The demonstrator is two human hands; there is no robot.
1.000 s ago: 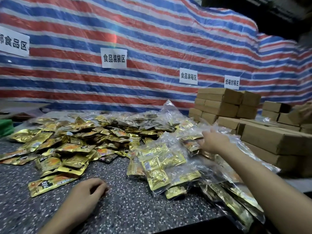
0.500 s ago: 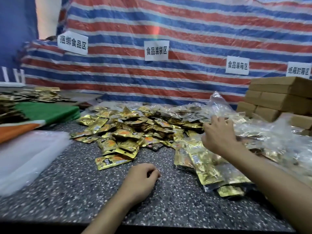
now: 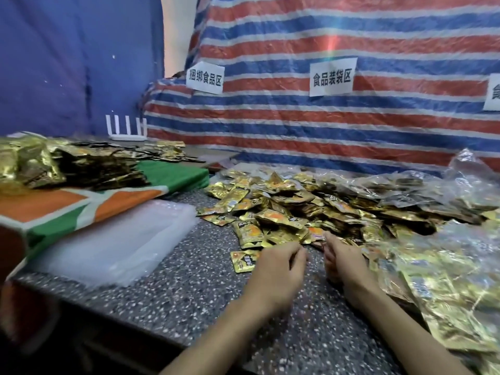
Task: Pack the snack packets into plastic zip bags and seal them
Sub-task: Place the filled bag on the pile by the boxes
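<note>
Speckled bench (image 3: 189, 293): left hand (image 3: 278, 269) and right hand (image 3: 343, 263) side by side, fingers loosely curled, nothing pinched. Snack packets (image 3: 284, 223) heaped just beyond. Advice: gather a small flat batch first; empty zip bags (image 3: 116, 247) lie at left.

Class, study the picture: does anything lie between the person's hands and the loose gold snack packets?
Nothing visible does. The left hand and right hand are both at the near edge of the loose snack packets, over speckled tabletop.
</note>
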